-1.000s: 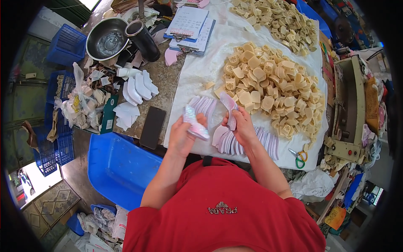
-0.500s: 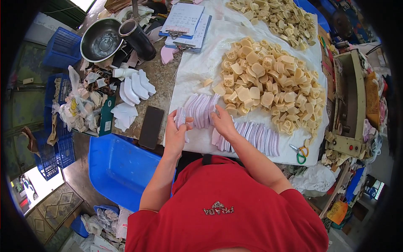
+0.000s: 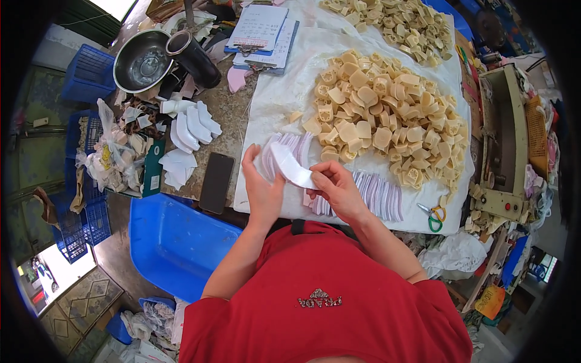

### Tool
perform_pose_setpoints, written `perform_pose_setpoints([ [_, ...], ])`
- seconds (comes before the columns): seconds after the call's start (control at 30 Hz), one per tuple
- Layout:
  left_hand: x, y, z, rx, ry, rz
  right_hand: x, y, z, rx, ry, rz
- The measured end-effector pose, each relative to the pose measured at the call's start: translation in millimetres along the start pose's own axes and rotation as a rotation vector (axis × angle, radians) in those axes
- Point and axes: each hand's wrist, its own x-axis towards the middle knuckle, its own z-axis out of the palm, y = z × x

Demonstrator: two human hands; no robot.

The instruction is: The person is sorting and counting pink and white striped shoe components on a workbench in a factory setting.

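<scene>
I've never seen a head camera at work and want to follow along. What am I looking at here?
No machine is doing the handling: these are a person's bare hands. The view comes from a wide camera on their head, looking down, so straight edges bend near the rim.

The right hand pinches one end of a curved white piece. The left hand is beside it, fingers spread; blur hides whether it touches.

On the white cloth are two rows of thin, pale purple pieces, two heaps of cream pieces and scissors. Left of the cloth lie a phone and clipboards.
</scene>
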Motion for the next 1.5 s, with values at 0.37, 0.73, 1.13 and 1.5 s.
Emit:
perform_pose_setpoints([
  [0.37,-10,1,-1,-0.824,-0.498,-0.458,-9,2,3,-0.852,0.119,-0.514],
  [0.73,-19,-3,12,0.053,-0.479,0.293,-8,-27,14,-0.839,0.043,-0.336],
  [1.13,-12,7,-1,-0.718,-0.809,-0.469,-4,-19,7,-0.555,0.014,-0.157],
  [1.5,-8,9,14,-1.153,-0.387,-0.948,-13,-8,15,-1.105,0.091,-0.839],
])
